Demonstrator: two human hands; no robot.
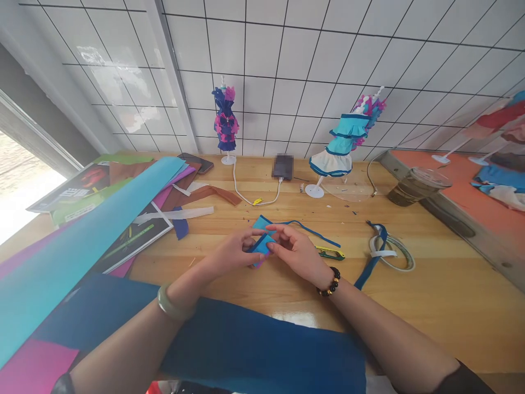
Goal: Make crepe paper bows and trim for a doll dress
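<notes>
Both hands meet over the middle of the wooden table, around a small folded light-blue piece (262, 244) with a dark-blue edge. My left hand (232, 250) pinches its left side. On its right side, my right hand (297, 251) holds it between thumb and fingers. A bit of purple shows beneath the piece. A thin dark-blue strip (315, 232) runs off to the right behind my right hand. Just beyond that hand lies a yellow-green cutter (331, 252), partly hidden by it.
Dark-blue sheet (262, 345) near the front edge; long light-blue sheet (94, 219) over papers at left. Two small dresses on stands (226, 123) (344, 142) at the back. Tape roll (404, 254) and plastic cup (414, 187) at right. A black device (283, 167) with a white cable.
</notes>
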